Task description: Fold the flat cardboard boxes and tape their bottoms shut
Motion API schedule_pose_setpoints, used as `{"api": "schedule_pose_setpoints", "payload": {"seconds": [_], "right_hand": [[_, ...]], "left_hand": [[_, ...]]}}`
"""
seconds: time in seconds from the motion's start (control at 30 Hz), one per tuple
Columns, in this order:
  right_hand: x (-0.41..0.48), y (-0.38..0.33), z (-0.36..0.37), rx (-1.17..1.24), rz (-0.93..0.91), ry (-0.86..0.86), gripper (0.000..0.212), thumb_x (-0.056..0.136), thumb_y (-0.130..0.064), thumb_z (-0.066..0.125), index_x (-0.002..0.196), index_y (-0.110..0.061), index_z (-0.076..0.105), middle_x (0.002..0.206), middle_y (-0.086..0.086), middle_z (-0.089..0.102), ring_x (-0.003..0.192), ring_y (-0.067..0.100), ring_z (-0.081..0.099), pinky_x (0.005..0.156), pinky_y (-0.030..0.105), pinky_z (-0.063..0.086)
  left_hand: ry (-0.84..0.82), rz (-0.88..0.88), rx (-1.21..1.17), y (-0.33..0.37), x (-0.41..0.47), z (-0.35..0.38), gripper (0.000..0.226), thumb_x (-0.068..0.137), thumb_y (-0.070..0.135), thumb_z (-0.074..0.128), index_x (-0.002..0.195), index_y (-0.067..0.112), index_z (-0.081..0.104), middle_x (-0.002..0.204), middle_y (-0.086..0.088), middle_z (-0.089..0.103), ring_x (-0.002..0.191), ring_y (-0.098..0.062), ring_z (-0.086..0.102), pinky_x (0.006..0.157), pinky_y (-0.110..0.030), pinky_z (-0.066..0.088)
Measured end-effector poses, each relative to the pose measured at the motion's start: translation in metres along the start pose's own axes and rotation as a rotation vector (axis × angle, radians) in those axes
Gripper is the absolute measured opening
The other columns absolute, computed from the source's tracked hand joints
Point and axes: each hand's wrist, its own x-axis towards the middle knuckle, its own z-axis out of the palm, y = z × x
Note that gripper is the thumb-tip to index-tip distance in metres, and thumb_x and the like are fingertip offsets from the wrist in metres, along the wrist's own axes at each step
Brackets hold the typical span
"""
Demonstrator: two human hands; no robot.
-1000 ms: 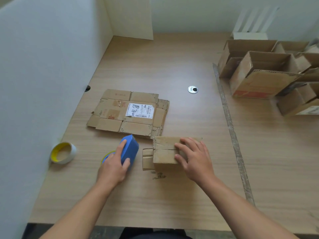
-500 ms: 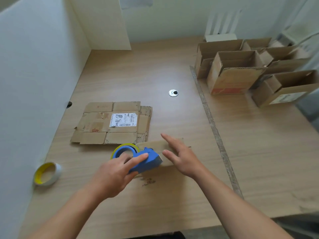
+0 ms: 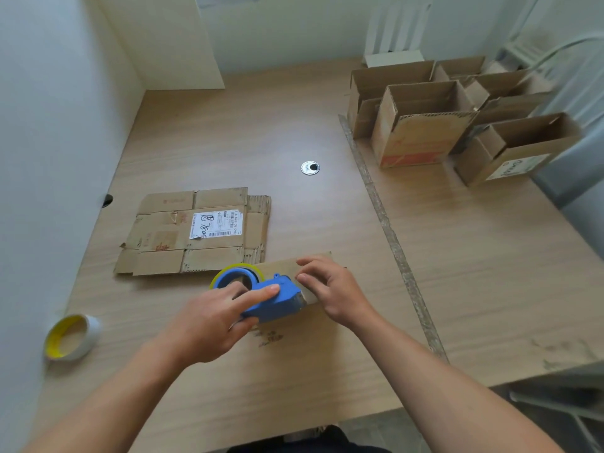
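While a wide wooden table (image 3: 457, 256) fills most of the view, a white partition closes it off along the left edge, and a rough strip (image 3: 385, 223) runs from near to far across the top; to the right of that strip, at the far corner, a cluster of folded boxes (image 3: 421, 125) stands upright with open tops, touching one another. Left of centre a stack of flat cardboard (image 3: 163, 237) lies on the table, a white printed label (image 3: 216, 224) on its upper sheet; just nearer than the stack's right corner sits the small box (image 3: 281, 268), mostly hidden by both hands. Two bare forearms reach in from the near edge; the left hand (image 3: 209, 318) has its fingers wrapped round the body of a blue tape dispenser (image 3: 277, 299), index finger stretched along its top, so that hand is clamped on the tool; the right hand (image 3: 333, 289) is on the box's top just beside the dispenser's front end, fingers bent and thumb drawn in, gripping the cardboard. The dispenser lies across the small box, its yellow-rimmed tape wheel (image 3: 235, 273) toward the flat stack; well apart, by the partition, a spare tape roll (image 3: 72, 336) with a yellow core rests on its side; a small round metal grommet (image 3: 310, 167) sits in the tabletop beyond.
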Motion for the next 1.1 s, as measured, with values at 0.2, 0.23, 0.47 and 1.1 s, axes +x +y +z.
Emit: {"api": "schedule_pose_setpoints", "payload": {"seconds": [0.2, 0.23, 0.47, 1.1], "right_hand": [[-0.008, -0.001, 0.001, 0.119, 0.037, 0.164, 0.012, 0.093, -0.014, 0.068, 0.085, -0.013, 0.076, 0.121, -0.011, 0.061, 0.108, -0.008, 0.056, 0.084, 0.006, 0.041], [-0.009, 0.000, 0.003, 0.151, 0.054, 0.199, 0.012, 0.093, -0.012, 0.067, 0.084, -0.013, 0.075, 0.122, -0.011, 0.060, 0.108, -0.009, 0.055, 0.083, 0.005, 0.040], [-0.016, 0.004, -0.001, 0.337, 0.151, 0.401, 0.015, 0.091, -0.010, 0.068, 0.078, -0.014, 0.074, 0.119, -0.011, 0.060, 0.110, -0.003, 0.058, 0.091, 0.014, 0.046], [-0.020, 0.026, -0.032, 0.794, 0.668, 0.506, 0.016, 0.096, -0.013, 0.062, 0.086, -0.015, 0.050, 0.073, 0.003, 0.065, 0.060, 0.011, 0.061, 0.048, 0.024, 0.033]], "left_hand": [[0.007, -0.068, -0.078, 0.001, 0.007, 0.001, 0.061, 0.087, 0.050, 0.043, 0.145, 0.053, 0.025, 0.086, 0.010, 0.055, 0.063, -0.014, 0.053, 0.051, -0.026, 0.045], [0.000, -0.085, -0.096, 0.002, 0.010, 0.001, 0.061, 0.086, 0.053, 0.040, 0.143, 0.056, 0.021, 0.088, 0.009, 0.056, 0.066, -0.015, 0.054, 0.055, -0.028, 0.047], [-0.044, -0.092, -0.077, 0.009, 0.029, 0.003, 0.061, 0.078, 0.066, 0.020, 0.135, 0.065, -0.002, 0.093, 0.010, 0.051, 0.073, -0.016, 0.052, 0.066, -0.029, 0.043], [-0.080, -0.061, -0.063, 0.006, 0.034, 0.006, 0.059, 0.081, 0.066, 0.024, 0.130, 0.079, -0.006, 0.098, 0.010, 0.056, 0.073, -0.016, 0.054, 0.063, -0.032, 0.048]]}}
